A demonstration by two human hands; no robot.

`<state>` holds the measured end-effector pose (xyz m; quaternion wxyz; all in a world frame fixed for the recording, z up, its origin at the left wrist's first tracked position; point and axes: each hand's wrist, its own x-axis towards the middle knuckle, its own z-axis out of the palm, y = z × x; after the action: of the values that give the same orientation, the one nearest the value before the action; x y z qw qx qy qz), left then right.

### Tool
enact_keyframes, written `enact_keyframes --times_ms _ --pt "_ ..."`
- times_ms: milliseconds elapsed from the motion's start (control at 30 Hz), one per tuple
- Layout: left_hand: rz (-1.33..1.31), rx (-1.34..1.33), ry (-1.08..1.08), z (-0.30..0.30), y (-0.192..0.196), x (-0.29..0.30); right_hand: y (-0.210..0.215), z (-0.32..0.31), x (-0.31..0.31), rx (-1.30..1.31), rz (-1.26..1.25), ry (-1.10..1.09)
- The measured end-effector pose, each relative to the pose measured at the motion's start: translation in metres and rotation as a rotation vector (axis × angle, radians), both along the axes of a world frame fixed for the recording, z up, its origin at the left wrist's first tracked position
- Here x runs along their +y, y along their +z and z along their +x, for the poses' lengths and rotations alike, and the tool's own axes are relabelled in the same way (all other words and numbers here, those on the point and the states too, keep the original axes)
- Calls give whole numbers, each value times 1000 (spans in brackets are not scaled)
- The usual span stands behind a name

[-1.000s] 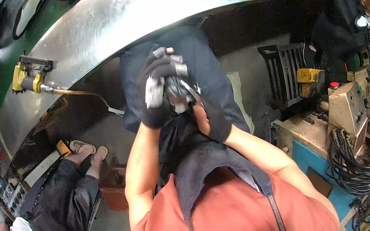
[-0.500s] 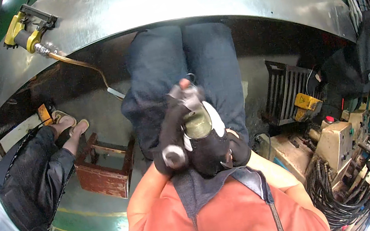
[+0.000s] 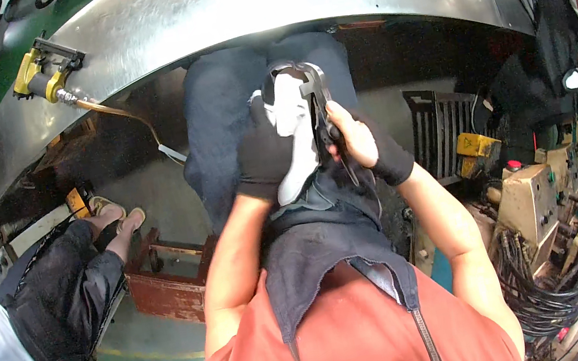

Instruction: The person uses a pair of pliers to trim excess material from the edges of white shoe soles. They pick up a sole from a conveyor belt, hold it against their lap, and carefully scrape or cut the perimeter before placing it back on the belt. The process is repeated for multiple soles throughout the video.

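My left hand (image 3: 261, 156), in a dark fingerless glove, is wrapped round the side of a shoe (image 3: 298, 167) held over my lap. The shoe's white, sole-shaped face is turned up, with dark material around its edge. My right hand (image 3: 357, 139), also in a dark fingerless glove, grips the handles of dark metal pincers (image 3: 320, 94). The tool's head lies against the far right edge of the shoe. Whether its jaws have hold of the material, I cannot make out.
A yellow air staple gun (image 3: 42, 81) with a hose lies on the metal bench (image 3: 197, 11) ahead. A brown wooden stool (image 3: 168, 283) and a seated person (image 3: 61, 290) are at left. Machinery (image 3: 531, 215) with black cables stands at right, near a dark slatted rack (image 3: 438, 127).
The shoe has moved away from my body and now shows its white face. My right hand has come into view gripping the pincers at its edge. Both forearms reach farther forward.
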<state>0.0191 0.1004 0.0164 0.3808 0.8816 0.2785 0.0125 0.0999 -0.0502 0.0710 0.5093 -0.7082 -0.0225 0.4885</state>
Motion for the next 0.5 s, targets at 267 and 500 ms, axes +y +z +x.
enact_keyframes --times_ms 267,500 --pt "-71 -213 -27 -33 -1 -14 -54 14 -29 60 166 138" --pt "33 71 -500 -37 36 15 -4 42 -40 -470 -93 772"
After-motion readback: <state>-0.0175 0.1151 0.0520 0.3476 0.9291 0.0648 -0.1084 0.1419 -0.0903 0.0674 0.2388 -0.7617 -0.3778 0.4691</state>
